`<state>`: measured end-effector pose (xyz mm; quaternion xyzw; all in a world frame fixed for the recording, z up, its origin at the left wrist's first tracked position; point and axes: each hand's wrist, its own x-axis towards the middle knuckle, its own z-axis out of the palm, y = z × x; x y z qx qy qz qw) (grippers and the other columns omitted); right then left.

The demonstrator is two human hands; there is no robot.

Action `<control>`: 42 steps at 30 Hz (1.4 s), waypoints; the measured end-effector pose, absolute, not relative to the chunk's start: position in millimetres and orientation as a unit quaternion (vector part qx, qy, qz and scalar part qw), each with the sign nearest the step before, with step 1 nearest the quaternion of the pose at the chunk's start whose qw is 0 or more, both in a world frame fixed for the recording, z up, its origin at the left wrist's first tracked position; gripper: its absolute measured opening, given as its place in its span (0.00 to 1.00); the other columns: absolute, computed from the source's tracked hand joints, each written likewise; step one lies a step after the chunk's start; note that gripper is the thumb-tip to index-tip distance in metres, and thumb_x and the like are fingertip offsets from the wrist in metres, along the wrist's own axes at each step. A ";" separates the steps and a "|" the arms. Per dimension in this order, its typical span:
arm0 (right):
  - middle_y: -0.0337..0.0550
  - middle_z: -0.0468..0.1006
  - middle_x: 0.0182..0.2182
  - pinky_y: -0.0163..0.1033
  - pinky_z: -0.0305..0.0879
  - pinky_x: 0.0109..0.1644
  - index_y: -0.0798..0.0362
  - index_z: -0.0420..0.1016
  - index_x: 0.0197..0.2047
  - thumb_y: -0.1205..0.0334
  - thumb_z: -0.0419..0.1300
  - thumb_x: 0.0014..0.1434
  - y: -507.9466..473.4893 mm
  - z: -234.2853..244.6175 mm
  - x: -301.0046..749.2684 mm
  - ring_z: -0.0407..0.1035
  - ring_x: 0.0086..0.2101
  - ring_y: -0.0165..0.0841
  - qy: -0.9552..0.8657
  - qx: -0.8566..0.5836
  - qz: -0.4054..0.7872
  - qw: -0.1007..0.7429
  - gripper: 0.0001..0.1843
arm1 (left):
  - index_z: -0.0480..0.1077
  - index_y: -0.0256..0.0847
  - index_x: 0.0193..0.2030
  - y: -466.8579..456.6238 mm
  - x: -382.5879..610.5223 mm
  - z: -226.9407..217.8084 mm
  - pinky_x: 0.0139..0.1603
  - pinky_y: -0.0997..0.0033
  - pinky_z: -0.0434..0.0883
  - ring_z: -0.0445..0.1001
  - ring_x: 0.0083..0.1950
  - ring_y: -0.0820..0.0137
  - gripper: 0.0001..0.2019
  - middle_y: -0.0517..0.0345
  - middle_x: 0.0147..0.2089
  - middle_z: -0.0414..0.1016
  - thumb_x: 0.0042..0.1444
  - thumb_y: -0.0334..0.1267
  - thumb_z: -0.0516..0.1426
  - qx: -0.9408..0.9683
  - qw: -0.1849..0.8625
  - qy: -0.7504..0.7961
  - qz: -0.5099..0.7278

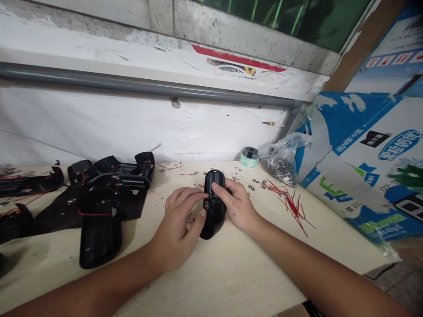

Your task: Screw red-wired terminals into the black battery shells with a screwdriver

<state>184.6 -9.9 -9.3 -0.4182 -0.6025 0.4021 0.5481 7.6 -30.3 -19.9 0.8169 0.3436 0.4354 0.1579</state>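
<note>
A black oval plastic shell (213, 207) lies on the pale wooden table (231, 273), held between both hands. My left hand (178, 229) curls against its left side, thumb and fingertips pinching at a small part with red and green bits inside the shell. My right hand (238, 206) grips the shell's right side, with its thumb pressed on the upper part. What the left fingertips pinch is too small to make out.
Several black plastic housings with red wires (109, 189) are piled at the left. Loose red wires (292, 204) and small metal bits lie to the right, beside a clear bag of screws (280, 165) and a tape roll (249, 156). A blue-and-white carton (370, 163) stands at the right.
</note>
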 end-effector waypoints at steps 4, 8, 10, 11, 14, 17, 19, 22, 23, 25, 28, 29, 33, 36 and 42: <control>0.36 0.64 0.25 0.36 0.56 0.32 0.54 0.68 0.28 0.53 0.59 0.65 -9.9 -11.4 184.5 0.59 0.28 0.31 -0.623 -0.403 0.376 0.555 0.17 | 0.69 0.43 0.53 -28.7 7.0 -19.0 0.59 0.50 0.63 0.66 0.57 0.60 0.12 0.52 0.53 0.74 0.64 0.32 0.52 0.817 0.168 0.331 0.441; 0.35 0.61 0.24 0.36 0.54 0.31 0.54 0.67 0.27 0.53 0.59 0.65 -11.0 -12.4 183.6 0.56 0.27 0.30 -0.621 -0.408 0.360 0.563 0.18 | 0.71 0.43 0.52 -27.1 5.8 -18.9 0.58 0.49 0.64 0.68 0.56 0.59 0.13 0.52 0.52 0.74 0.63 0.31 0.54 0.813 0.173 0.312 0.459; 0.35 0.62 0.25 0.36 0.54 0.31 0.54 0.69 0.29 0.53 0.59 0.65 -11.8 -12.1 183.2 0.57 0.28 0.30 -0.618 -0.412 0.359 0.564 0.17 | 0.72 0.43 0.53 -26.7 5.3 -19.2 0.59 0.47 0.65 0.68 0.56 0.59 0.14 0.51 0.52 0.74 0.62 0.30 0.54 0.813 0.172 0.300 0.468; 0.36 0.63 0.25 0.36 0.54 0.31 0.54 0.70 0.29 0.53 0.59 0.65 -12.0 -12.0 183.1 0.57 0.28 0.31 -0.615 -0.415 0.360 0.566 0.16 | 0.72 0.43 0.53 -26.6 5.3 -19.4 0.59 0.47 0.65 0.69 0.56 0.59 0.14 0.51 0.53 0.74 0.61 0.30 0.54 0.813 0.174 0.292 0.472; 0.36 0.64 0.25 0.36 0.55 0.32 0.55 0.72 0.30 0.52 0.60 0.65 -12.4 -12.0 183.2 0.58 0.28 0.31 -0.606 -0.421 0.360 0.570 0.16 | 0.72 0.43 0.54 -26.7 5.8 -19.9 0.59 0.47 0.66 0.69 0.57 0.59 0.16 0.51 0.53 0.74 0.61 0.28 0.54 0.813 0.177 0.271 0.483; 0.36 0.64 0.24 0.36 0.54 0.31 0.55 0.71 0.29 0.52 0.60 0.64 -12.6 -12.1 183.2 0.57 0.28 0.31 -0.595 -0.427 0.362 0.577 0.17 | 0.72 0.43 0.55 -26.7 6.9 -19.6 0.58 0.47 0.67 0.69 0.56 0.60 0.18 0.51 0.53 0.74 0.59 0.27 0.55 0.815 0.177 0.261 0.486; 0.36 0.63 0.24 0.36 0.54 0.31 0.55 0.71 0.28 0.51 0.60 0.64 -13.0 -11.4 182.8 0.56 0.27 0.30 -0.585 -0.431 0.362 0.584 0.18 | 0.72 0.44 0.56 -26.4 7.5 -19.1 0.58 0.48 0.67 0.69 0.56 0.60 0.20 0.51 0.53 0.74 0.58 0.26 0.55 0.817 0.177 0.257 0.486; 0.35 0.61 0.23 0.35 0.53 0.30 0.54 0.69 0.27 0.51 0.60 0.64 -14.0 -9.5 181.7 0.55 0.27 0.30 -0.574 -0.437 0.353 0.595 0.19 | 0.71 0.45 0.59 -25.8 7.9 -18.8 0.59 0.47 0.67 0.69 0.56 0.60 0.23 0.51 0.53 0.74 0.57 0.24 0.55 0.820 0.176 0.237 0.489; 0.35 0.60 0.23 0.35 0.53 0.29 0.54 0.69 0.26 0.51 0.60 0.64 -14.3 -9.0 181.4 0.55 0.26 0.30 -0.572 -0.437 0.351 0.599 0.19 | 0.70 0.45 0.59 -25.8 7.9 -19.0 0.60 0.47 0.67 0.69 0.56 0.60 0.25 0.51 0.53 0.74 0.57 0.23 0.55 0.822 0.176 0.228 0.491; 0.35 0.60 0.23 0.35 0.53 0.29 0.54 0.68 0.26 0.51 0.60 0.64 -14.5 -9.0 181.1 0.54 0.26 0.30 -0.566 -0.434 0.354 0.605 0.19 | 0.70 0.48 0.60 -26.0 7.9 -19.9 0.61 0.46 0.66 0.68 0.57 0.60 0.26 0.52 0.53 0.73 0.56 0.22 0.55 0.823 0.177 0.215 0.494; 0.35 0.59 0.23 0.35 0.52 0.29 0.54 0.67 0.26 0.50 0.60 0.64 -14.3 -10.6 181.1 0.54 0.26 0.30 -0.558 -0.428 0.367 0.609 0.20 | 0.70 0.51 0.59 -26.4 8.1 -21.2 0.61 0.47 0.66 0.68 0.57 0.61 0.28 0.53 0.54 0.72 0.55 0.21 0.54 0.821 0.187 0.215 0.494; 0.35 0.59 0.23 0.35 0.52 0.29 0.54 0.67 0.26 0.50 0.60 0.63 -14.2 -11.1 181.2 0.54 0.26 0.30 -0.556 -0.426 0.370 0.610 0.19 | 0.70 0.51 0.59 -26.4 8.4 -21.4 0.60 0.47 0.66 0.68 0.57 0.61 0.29 0.53 0.54 0.71 0.54 0.21 0.54 0.820 0.192 0.215 0.494; 0.36 0.59 0.23 0.35 0.52 0.29 0.54 0.66 0.25 0.51 0.60 0.63 -13.6 -11.8 181.0 0.54 0.26 0.30 -0.553 -0.424 0.374 0.612 0.20 | 0.71 0.52 0.58 -26.4 9.9 -20.2 0.60 0.48 0.67 0.68 0.57 0.61 0.29 0.53 0.54 0.71 0.54 0.20 0.53 0.814 0.207 0.218 0.496; 0.36 0.59 0.23 0.35 0.52 0.29 0.53 0.65 0.24 0.50 0.60 0.62 -13.0 -11.1 180.8 0.54 0.26 0.30 -0.547 -0.429 0.377 0.612 0.20 | 0.73 0.51 0.57 -27.1 10.8 -18.4 0.61 0.48 0.66 0.68 0.57 0.60 0.28 0.53 0.53 0.71 0.53 0.20 0.53 0.814 0.219 0.235 0.483; 0.35 0.59 0.22 0.35 0.51 0.28 0.53 0.66 0.24 0.49 0.61 0.60 -12.9 -8.9 181.6 0.54 0.25 0.30 -0.540 -0.442 0.376 0.609 0.20 | 0.73 0.51 0.57 -27.7 12.6 -17.3 0.62 0.48 0.64 0.68 0.57 0.61 0.28 0.53 0.53 0.72 0.53 0.20 0.53 0.820 0.220 0.248 0.466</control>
